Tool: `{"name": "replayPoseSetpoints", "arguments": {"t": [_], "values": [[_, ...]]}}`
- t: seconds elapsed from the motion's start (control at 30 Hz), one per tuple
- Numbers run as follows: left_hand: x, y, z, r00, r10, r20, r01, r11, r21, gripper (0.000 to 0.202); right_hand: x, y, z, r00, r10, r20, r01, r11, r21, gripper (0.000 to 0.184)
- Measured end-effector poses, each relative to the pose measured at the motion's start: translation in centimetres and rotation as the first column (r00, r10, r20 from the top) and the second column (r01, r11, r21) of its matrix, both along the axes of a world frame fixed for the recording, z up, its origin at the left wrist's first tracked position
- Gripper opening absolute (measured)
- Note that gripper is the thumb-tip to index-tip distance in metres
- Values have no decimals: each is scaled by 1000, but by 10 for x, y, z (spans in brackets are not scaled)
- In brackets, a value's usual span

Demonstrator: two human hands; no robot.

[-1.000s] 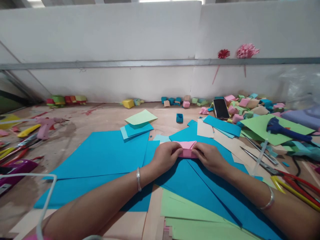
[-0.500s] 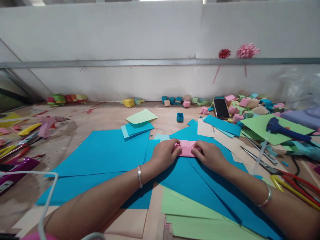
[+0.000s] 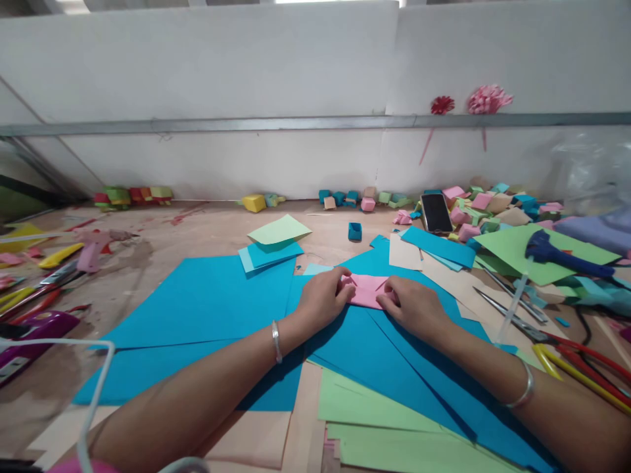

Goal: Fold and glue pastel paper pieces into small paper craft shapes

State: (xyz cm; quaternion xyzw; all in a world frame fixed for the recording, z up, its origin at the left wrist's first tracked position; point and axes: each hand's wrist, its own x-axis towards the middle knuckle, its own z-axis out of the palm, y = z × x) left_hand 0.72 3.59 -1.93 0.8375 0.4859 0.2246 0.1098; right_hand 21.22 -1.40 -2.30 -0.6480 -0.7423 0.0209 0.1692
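Observation:
A small folded pink paper [image 3: 367,290] lies on large blue sheets [image 3: 207,302] in the middle of the table. My left hand [image 3: 324,299] pinches its left end with curled fingers. My right hand [image 3: 413,307] presses down on its right end, fingers curled over the edge. Both wrists wear a silver bangle. The paper lies flat with creases showing between the two hands.
Green sheets [image 3: 394,427] lie near me. A phone [image 3: 436,212] and a heap of small folded paper boxes [image 3: 486,210] sit at the back right. Scissors [image 3: 513,315] and a blue glue gun [image 3: 557,256] lie to the right. Tools [image 3: 34,295] lie at the left edge.
The pink paper has been pressed flatter onto the blue sheet, and both hands have shifted slightly further away along it.

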Motion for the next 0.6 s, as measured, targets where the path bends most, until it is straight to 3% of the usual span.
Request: {"name": "replayPoseSetpoints", "arguments": {"t": [0.1,0.2,0.33,0.47,0.6], "values": [[-1,4,-1,1000,-8,4,7,998,56,34,4,5,-3,999,40,36,-43,996,77,28],[-3,7,-4,998,-57,0,57,996,74,39,11,12,-7,986,157,62,-166,972,169,48],[-3,9,-5,993,-113,22,112,993,47,38,15,15,-10,967,251,47,-255,952,169,42],[-1,5,-1,977,-132,168,129,991,27,47,13,12,-8,966,259,27,-259,948,186,42],[0,3,1,928,-128,351,173,980,-100,62,9,9,-8,968,245,-58,-224,942,250,52]]}}
